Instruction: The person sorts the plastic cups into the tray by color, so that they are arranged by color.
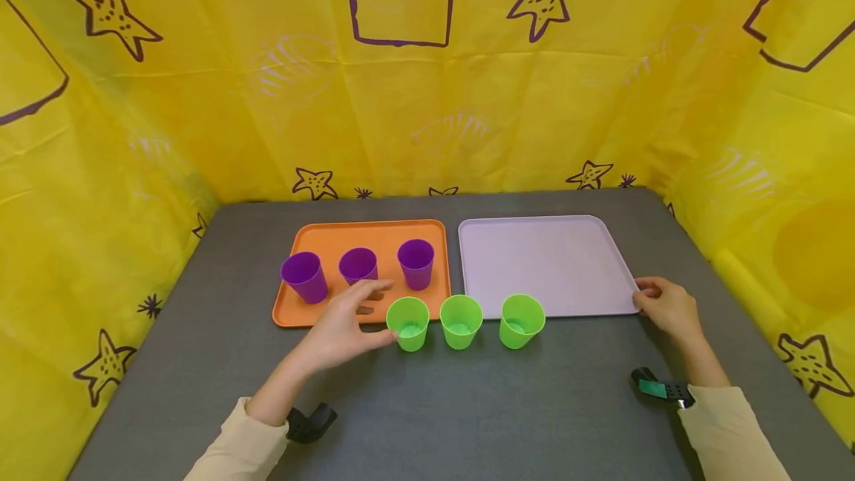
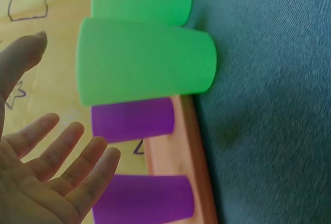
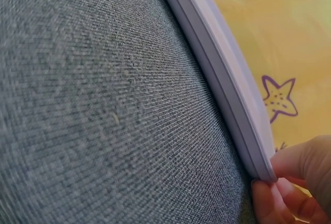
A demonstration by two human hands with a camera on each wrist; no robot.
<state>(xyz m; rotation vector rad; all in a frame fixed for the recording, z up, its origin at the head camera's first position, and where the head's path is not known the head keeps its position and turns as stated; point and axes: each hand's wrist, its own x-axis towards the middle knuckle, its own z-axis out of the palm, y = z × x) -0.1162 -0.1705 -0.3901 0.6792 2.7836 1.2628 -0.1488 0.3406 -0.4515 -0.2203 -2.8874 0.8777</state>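
Three green cups stand in a row in front of the trays: a left one [image 1: 408, 325], a middle one [image 1: 461, 324] and a right one [image 1: 521, 323]. My left hand [image 1: 344, 329] reaches beside the left cup, fingers spread and thumb apart; in the head view the thumb tip overlaps that cup's rim. In the left wrist view the palm is bare, next to the nearest green cup [image 2: 147, 61]. My right hand [image 1: 671, 314] pinches the near right corner of a lavender tray [image 1: 548, 266], thumb and fingers around its rim [image 3: 232, 94].
An orange tray [image 1: 374, 232] lies left of the lavender one, bearing three purple cups, a left [image 1: 305, 278], a middle [image 1: 358, 264] and a right [image 1: 416, 266]. Dark grey cloth [image 1: 481, 414] covers the table. Yellow patterned curtains [image 1: 401, 117] enclose its back and sides.
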